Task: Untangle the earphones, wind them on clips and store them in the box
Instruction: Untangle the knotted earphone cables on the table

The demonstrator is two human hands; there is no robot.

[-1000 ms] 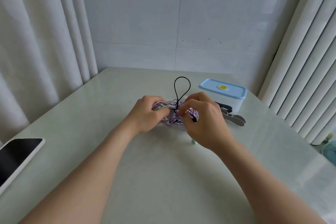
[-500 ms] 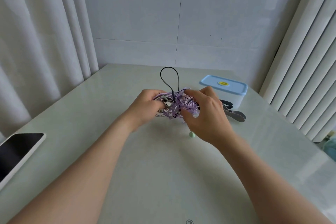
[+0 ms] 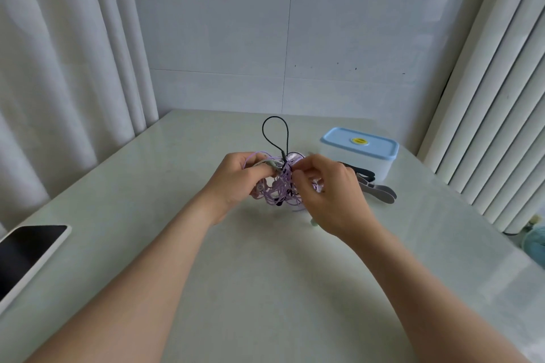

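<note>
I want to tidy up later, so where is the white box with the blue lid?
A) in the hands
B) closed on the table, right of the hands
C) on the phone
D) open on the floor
B: the white plastic box with the light blue lid stands closed on the pale table, right of the right hand and left hand gripping the purple earphone tangle.

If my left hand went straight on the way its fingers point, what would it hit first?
Beyond the earphone tangle it grips, the left hand would probably meet the right hand first; depth is unclear.
</note>
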